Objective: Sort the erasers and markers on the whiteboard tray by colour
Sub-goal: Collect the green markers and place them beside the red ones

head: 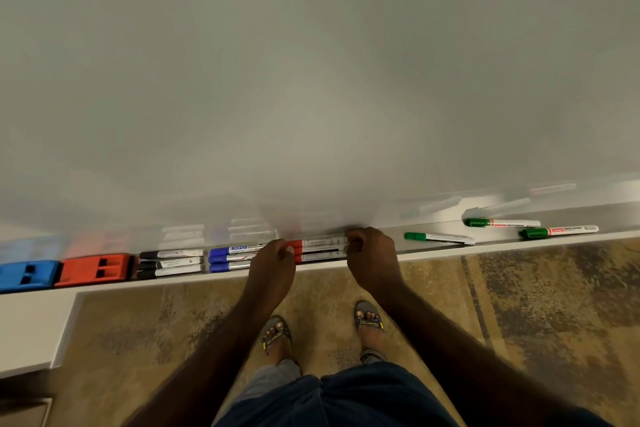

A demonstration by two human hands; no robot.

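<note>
On the whiteboard tray (433, 251) lie, from left to right, a blue eraser (26, 274), a red eraser (95, 269), three black markers (171, 263), three blue markers (230, 257) and three red markers (320, 249). My left hand (273, 265) grips the capped left ends of the red markers. My right hand (370, 253) grips their right ends. Three green markers lie loose and apart farther right: one (438, 237), another (502, 222) and a third (559, 231).
The whiteboard (311, 80) rises right behind the tray. A white ledge (31, 329) juts out at the lower left. Below the tray are a patterned brown floor (519, 305) and my sandalled feet (322, 329).
</note>
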